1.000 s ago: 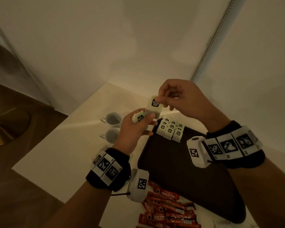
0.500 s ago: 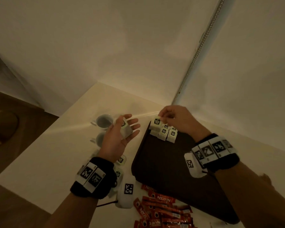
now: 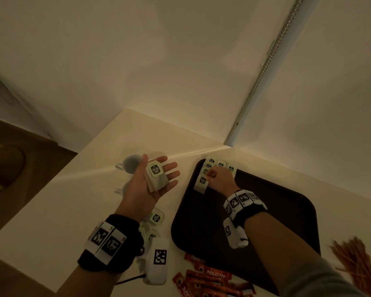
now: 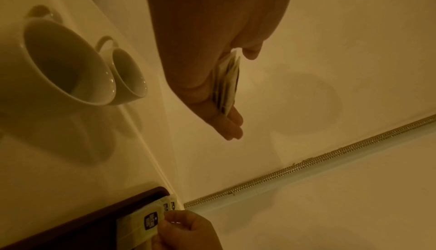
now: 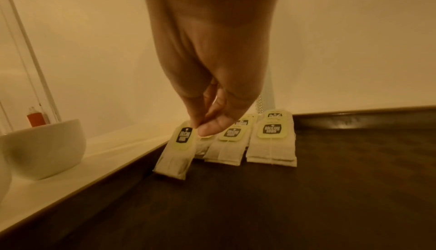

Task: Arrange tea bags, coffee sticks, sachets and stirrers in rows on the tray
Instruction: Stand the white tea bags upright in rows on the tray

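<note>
Right hand (image 5: 207, 123) pinches a pale paper tea bag (image 5: 175, 153) by its green tag, at 11 o'clock on the dark brown tray (image 3: 266, 211). Risk: landing skewed, nudging the laid row (image 5: 271, 142). Left hand (image 3: 152, 181) flat, fingers apart, spare bags (image 3: 156, 179) loose, could slide off.

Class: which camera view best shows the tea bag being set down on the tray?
Right wrist: the tea bag fills the view, label pinched by the right hand. Head shows it small; left wrist catches only part at the bottom edge.

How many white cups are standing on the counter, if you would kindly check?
2: one cup beside the other cup, touching, on the counter left of the tray; the left hand partly hides them overhead.
</note>
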`<state>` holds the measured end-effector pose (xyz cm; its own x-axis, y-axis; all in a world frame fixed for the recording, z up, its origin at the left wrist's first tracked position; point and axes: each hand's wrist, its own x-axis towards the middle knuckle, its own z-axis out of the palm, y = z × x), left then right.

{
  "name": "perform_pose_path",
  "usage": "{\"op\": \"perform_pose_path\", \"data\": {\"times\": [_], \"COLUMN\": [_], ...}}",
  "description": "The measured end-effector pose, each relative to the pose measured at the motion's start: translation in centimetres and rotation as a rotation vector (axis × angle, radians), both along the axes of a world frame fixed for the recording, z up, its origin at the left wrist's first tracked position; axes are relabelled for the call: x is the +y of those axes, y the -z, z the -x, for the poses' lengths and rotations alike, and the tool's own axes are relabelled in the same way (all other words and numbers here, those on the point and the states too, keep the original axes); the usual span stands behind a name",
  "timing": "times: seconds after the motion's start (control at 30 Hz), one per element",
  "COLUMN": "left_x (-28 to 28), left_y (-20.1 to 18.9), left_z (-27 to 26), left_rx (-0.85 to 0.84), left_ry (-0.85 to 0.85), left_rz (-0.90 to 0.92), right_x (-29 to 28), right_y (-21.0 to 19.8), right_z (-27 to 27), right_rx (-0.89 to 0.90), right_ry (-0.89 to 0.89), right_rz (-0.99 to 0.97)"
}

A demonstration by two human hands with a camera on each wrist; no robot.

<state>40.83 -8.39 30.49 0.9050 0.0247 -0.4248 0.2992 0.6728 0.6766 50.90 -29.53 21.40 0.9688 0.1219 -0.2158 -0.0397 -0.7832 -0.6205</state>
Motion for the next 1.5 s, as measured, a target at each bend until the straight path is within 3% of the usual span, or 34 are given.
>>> {"op": "perform_pose_path", "data": {"times": [0.3,0.43,0.53,0.6,0.7,0.87,0.93,1.03,1.17,1.5], "left_x": [0.2,0.0,-0.4,-0.9,-1.5,-1.6,-1.8,-2.2,-2.9,-3.2], "left_y": [0.1,0.0,-0.1,-0.5,-1.2,-1.9,-1.8,-1.9,-2.5,-3.0], "left_z": [0.1,0.0,0.1,0.1,0.1,0.2,0.4,0.3,0.4,1.0], "left_rx": [0.017,0.054,0.058,0.042,-0.006,-0.090,-0.133,-0.172,-0.225,-0.279], "left_ry": [0.078,0.140,0.187,0.205,0.232,0.256,0.189,0.066,0.081,0.122], "left_rz": [0.005,-0.004,-0.059,-0.064,-0.024,-0.044,-0.081,-0.111,-0.120,-0.020], "right_x": [0.0,1.2,3.6,4.9,6.1,5.4,5.0,5.0,5.3,5.5], "right_y": [0.7,-1.7,-6.4,-9.3,-11.3,-13.3,-14.9,-17.9,-20.8,-22.2], "right_z": [-1.1,-0.7,1.4,3.2,4.5,4.1,4.0,4.2,4.6,5.0], "right_rx": [-0.017,-0.134,-0.226,-0.244,-0.350,-0.433,-0.469,-0.475,-0.466,-0.456], "right_ry": [0.038,0.109,-0.089,-0.304,-0.494,-0.405,-0.409,-0.449,-0.493,-0.486], "right_rz": [0.049,-0.141,-0.391,-0.435,-0.325,-0.350,-0.339,-0.250,-0.133,-0.075]}}
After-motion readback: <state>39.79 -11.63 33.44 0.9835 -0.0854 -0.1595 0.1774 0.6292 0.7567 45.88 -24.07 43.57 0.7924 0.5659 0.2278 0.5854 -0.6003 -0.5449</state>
